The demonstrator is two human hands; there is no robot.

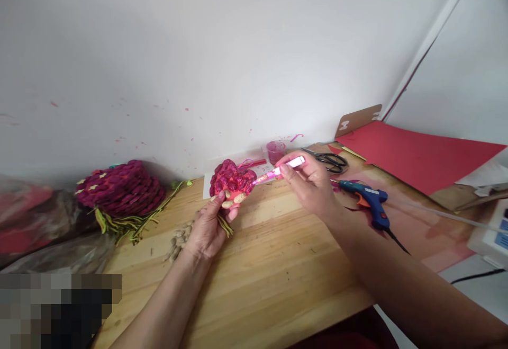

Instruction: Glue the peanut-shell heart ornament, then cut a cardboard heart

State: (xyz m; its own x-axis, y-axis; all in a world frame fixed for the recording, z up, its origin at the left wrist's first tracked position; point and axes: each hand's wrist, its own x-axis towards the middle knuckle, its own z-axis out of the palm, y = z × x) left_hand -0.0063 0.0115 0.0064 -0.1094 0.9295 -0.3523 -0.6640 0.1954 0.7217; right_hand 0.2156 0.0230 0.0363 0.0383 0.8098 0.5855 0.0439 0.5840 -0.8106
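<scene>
White wall (238,47) fills the top half of frame, speckled with pink paint spots low down, left of centre.

Wood table (278,275) takes the lower middle, running from bottom left up to the right edge.

Red sheet (413,153) lies flat at upper right of the table; a brown card (359,118) leans on the wall just behind it.

Crumpled plastic bags (39,222) at the left edge, reddish stuff inside. Blurred block at bottom left, can't tell what's there.

Big magenta flower (121,187) sits at mid left on the table edge, green strips (130,224) trailing under it and to the right.

White box (492,232) at the right edge, partly cut off, black cable below it.

Blue glue gun (367,200) lies right of centre, orange trigger, black cord running to lower right. Just beside the right wrist, not touching as far as I can see.

Black scissors (331,161) above the gun, flat, near the wall.

Left hand (208,227) centre frame, fingers closed around the base of a small flower (232,179), held up off the table. Top of it is painted magenta; the bottom shells at the fingertips are bare tan.

Right hand (309,182) right of it, fingers pinched on a brush (280,170), pink-stained white handle, tip touching the small flower's right side.

Pink cup (275,150) behind the brush, by the wall, standing on a white sheet (222,166).

Loose tan shells (178,240) in a small pile on the table just left of the left wrist.
</scene>
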